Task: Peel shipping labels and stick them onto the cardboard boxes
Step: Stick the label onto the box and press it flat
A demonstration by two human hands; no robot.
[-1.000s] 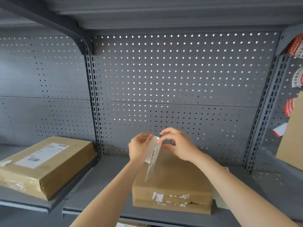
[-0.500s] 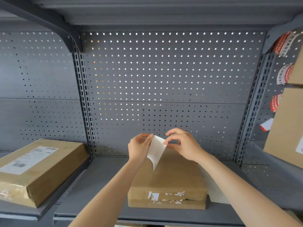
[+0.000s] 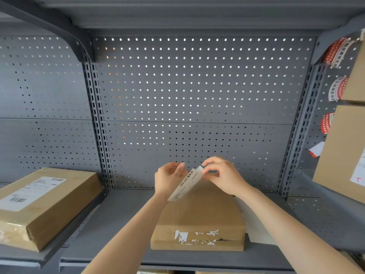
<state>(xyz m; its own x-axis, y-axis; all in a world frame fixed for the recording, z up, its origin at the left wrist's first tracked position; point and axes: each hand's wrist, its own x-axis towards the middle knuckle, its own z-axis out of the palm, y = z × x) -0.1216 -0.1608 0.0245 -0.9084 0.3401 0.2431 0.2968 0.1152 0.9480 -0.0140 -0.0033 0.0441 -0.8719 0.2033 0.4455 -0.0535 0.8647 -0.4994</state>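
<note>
A white shipping label (image 3: 186,184) with a barcode hangs tilted in the air, its printed side facing me. My left hand (image 3: 167,179) pinches its left edge and my right hand (image 3: 222,177) pinches its top right corner. Right below them a plain cardboard box (image 3: 199,218) lies flat on the grey shelf (image 3: 118,224); its top is bare and its front face carries torn white label scraps. On the left shelf lies a second cardboard box (image 3: 42,204) with a white label stuck on its top.
A grey perforated back panel (image 3: 197,91) closes the shelf behind the hands. At the right, more cardboard boxes (image 3: 343,155) stand stacked, with red-and-white tape rolls (image 3: 335,52) hanging behind them. A white sheet (image 3: 254,230) lies beside the middle box.
The label has turned between my fingers, from showing its blank side to showing its barcode side. Both hands stay above the middle box.
</note>
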